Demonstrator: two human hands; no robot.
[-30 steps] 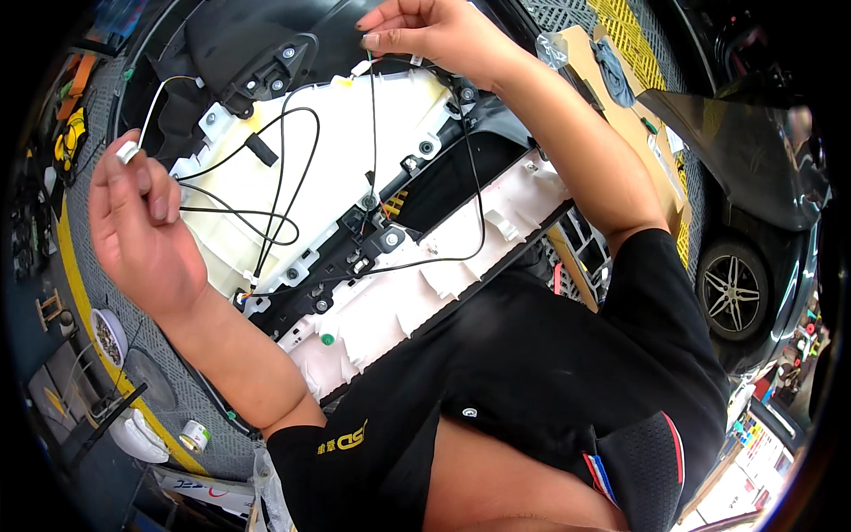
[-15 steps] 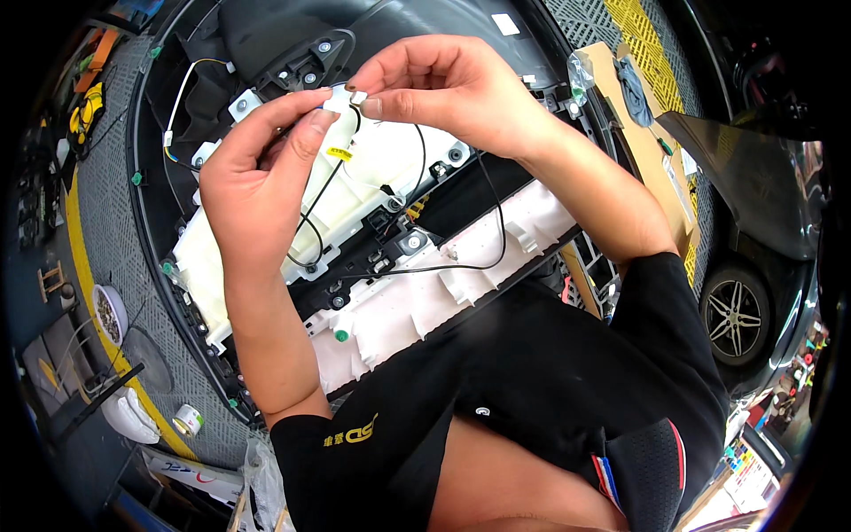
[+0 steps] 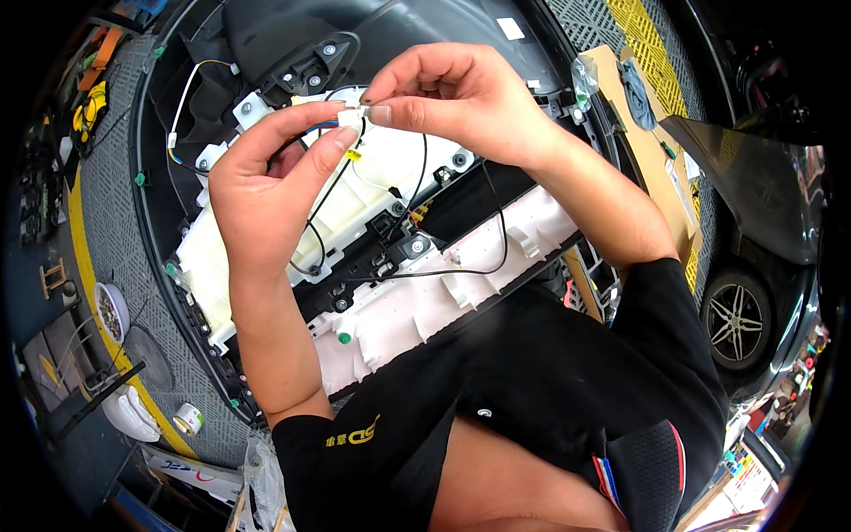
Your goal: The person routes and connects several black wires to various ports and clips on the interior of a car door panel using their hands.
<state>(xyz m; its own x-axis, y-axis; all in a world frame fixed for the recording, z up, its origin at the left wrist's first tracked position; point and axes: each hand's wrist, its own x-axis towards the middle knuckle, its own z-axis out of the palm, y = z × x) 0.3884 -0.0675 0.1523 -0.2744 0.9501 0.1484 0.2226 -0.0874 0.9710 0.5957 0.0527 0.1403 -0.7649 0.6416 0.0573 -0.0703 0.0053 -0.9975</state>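
Between thumb and fingers of my left hand (image 3: 275,182) is a small white wire connector (image 3: 351,117), with red and blue wires running back from it under the fingers. My right hand (image 3: 456,106) pinches at the connector's right side; its fingertips hide most of what they grip there. A black cable with a yellow tag (image 3: 354,155) hangs just below the connector. Beneath both hands lies a large car door trim panel (image 3: 257,27), back side up, with a cream-white inner section (image 3: 226,257). A loose black cable (image 3: 503,232) loops across it toward me.
An opened cardboard box (image 3: 634,151) with a grey cloth (image 3: 636,93) is at the right, beside a car wheel (image 3: 735,319). On the floor at left are a white bowl of small parts (image 3: 111,312), a can (image 3: 188,418) and a yellow line (image 3: 84,257).
Both hands have shifted slightly right and down with the connector. My left hand has turned a little, so the red and blue wires now show.
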